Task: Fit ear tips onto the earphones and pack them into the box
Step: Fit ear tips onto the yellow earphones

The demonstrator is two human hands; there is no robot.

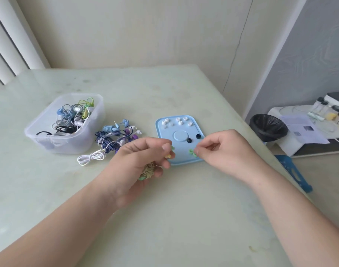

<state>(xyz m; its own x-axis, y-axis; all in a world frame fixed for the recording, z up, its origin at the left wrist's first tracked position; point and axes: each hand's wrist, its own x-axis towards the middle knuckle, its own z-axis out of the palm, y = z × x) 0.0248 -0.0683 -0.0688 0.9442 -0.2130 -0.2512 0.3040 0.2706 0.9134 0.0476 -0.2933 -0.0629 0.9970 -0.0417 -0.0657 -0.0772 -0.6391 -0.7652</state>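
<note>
- A clear box [68, 144] of tangled earphones is set at the table's left, a loose earphone pile [116, 137] just beside it
- A coiled yellow-green earphone [148, 171] is gripped in the curled left hand [137, 158]
- A green ear tip [191, 151] is pinched by the right hand [222, 149] over the blue tray [182, 159]

Centre frame: a coiled earphone [148, 171] is gripped in the left hand [139, 160]; a green ear tip [191, 151] is pinched by the right hand [228, 149] at the blue tray [161, 124]. A clear box [37, 132] is seen at left.
</note>
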